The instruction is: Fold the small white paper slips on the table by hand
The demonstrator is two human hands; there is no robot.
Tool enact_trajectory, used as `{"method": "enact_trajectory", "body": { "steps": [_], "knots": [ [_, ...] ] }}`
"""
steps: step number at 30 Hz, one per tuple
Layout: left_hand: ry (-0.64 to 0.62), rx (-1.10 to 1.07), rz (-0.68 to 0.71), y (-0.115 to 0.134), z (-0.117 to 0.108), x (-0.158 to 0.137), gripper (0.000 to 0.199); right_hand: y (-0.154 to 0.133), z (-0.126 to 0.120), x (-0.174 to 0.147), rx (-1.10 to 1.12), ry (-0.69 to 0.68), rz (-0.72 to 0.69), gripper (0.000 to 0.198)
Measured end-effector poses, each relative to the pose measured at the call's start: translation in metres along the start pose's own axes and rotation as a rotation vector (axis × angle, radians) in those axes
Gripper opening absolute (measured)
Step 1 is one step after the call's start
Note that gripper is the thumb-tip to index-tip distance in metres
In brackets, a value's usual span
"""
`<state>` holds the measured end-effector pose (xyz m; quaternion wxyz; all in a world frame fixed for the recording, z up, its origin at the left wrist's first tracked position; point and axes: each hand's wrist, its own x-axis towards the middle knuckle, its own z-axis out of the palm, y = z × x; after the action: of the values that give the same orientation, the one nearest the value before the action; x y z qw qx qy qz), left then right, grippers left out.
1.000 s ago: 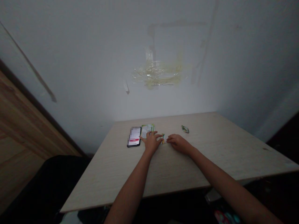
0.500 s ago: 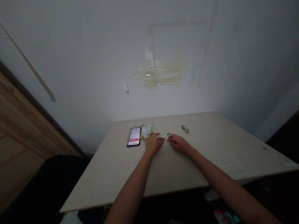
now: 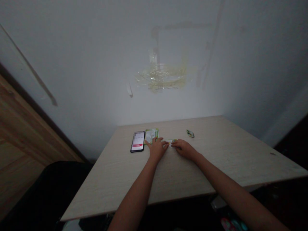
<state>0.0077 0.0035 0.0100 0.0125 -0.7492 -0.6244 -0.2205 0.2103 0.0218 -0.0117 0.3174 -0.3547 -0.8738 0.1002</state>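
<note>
A small flat piece of white, green and yellow printed wrapper [image 3: 171, 141] lies low over the table between my two hands. My left hand [image 3: 157, 150] pinches its left end with thumb and forefinger, the other fingers spread towards the left. At its right end, my right hand [image 3: 184, 148] has its fingertips closed on it, hiding part of it. Just beyond my left fingers lies a green-and-white printed packet [image 3: 149, 134], partly covered by them. Beside that packet is a black-edged phone [image 3: 138, 141] with its screen lit.
The pale wooden table [image 3: 183, 179] stands against a grey-white wall [image 3: 101, 64] with yellowed tape [image 3: 166, 77] on it. A small crumpled green-and-white wrapper [image 3: 190, 133] lies right of my hands. Dark fabric [image 3: 55, 189] is at the lower left.
The wrapper between my hands now lies flatter, showing as a narrower strip. My right fingers have shifted slightly; my left hand has hardly moved.
</note>
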Motion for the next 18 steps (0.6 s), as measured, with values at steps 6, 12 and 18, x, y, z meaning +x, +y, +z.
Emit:
{"method": "enact_trajectory", "body": {
  "steps": [6, 12, 18],
  "knots": [
    [-0.024, -0.017, -0.021, 0.001, 0.0021, 0.0012, 0.023, 0.0039, 0.0021, 0.0007, 0.023, 0.018, -0.031, 0.037],
    [-0.031, -0.039, -0.028, 0.0003, 0.0061, 0.0019, 0.024, 0.0008, -0.0002, 0.0019, 0.039, 0.001, 0.013, 0.038],
    [0.006, -0.038, -0.02, -0.0017, 0.0099, 0.0021, 0.023, -0.0019, -0.0019, 0.0025, 0.033, -0.007, 0.014, 0.038]
  ]
}}
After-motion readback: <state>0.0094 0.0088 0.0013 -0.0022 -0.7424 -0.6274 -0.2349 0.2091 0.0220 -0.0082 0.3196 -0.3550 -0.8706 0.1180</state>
